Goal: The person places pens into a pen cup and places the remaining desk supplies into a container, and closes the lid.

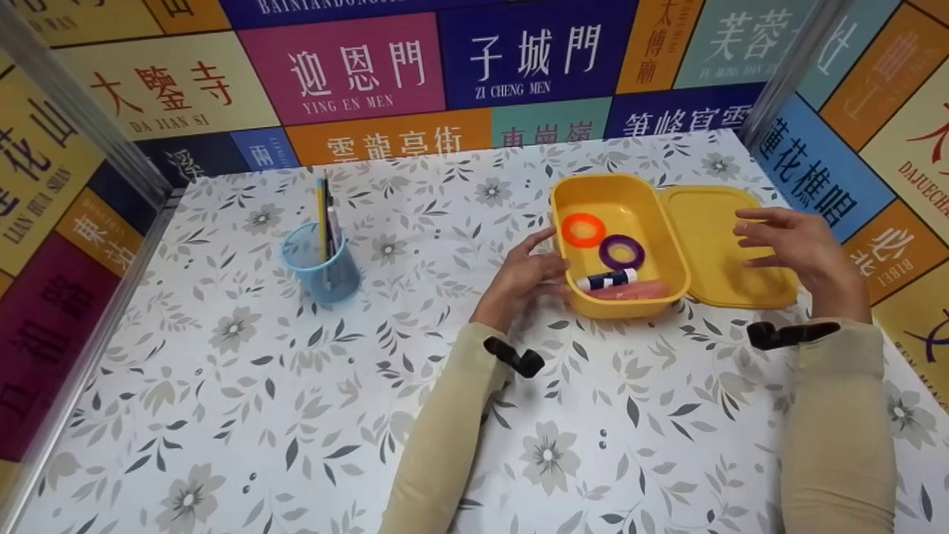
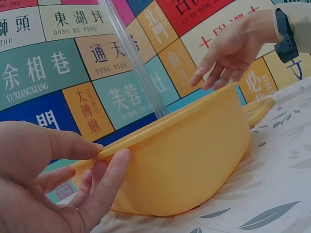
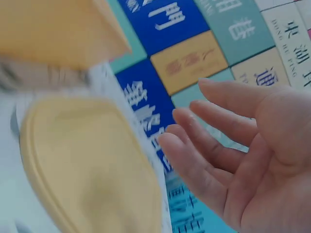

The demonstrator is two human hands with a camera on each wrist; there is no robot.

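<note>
A yellow plastic box [image 1: 630, 305] stands lidless at the right of the table. Inside it lie an orange ring-shaped roll [image 1: 583, 230], a purple ring-shaped roll [image 1: 621, 253], a white-and-navy tube [image 1: 606, 279] and a pink item [image 1: 639, 290]. My left hand [image 1: 525, 280] touches the box's left side at the rim, its fingers loosely bent, as the left wrist view shows with the box wall [image 2: 189, 160]. Beside the box the yellow lid [image 1: 730, 245] lies flat. My right hand [image 1: 804, 248] hovers over the lid's right part with relaxed fingers and holds nothing.
A light blue pen cup [image 1: 326, 271] with several pencils or pens [image 1: 323, 215] stands at the table's left. Panels with printed characters [image 1: 356, 67] border the back and both sides. A floral cloth [image 1: 296, 415] covers the table.
</note>
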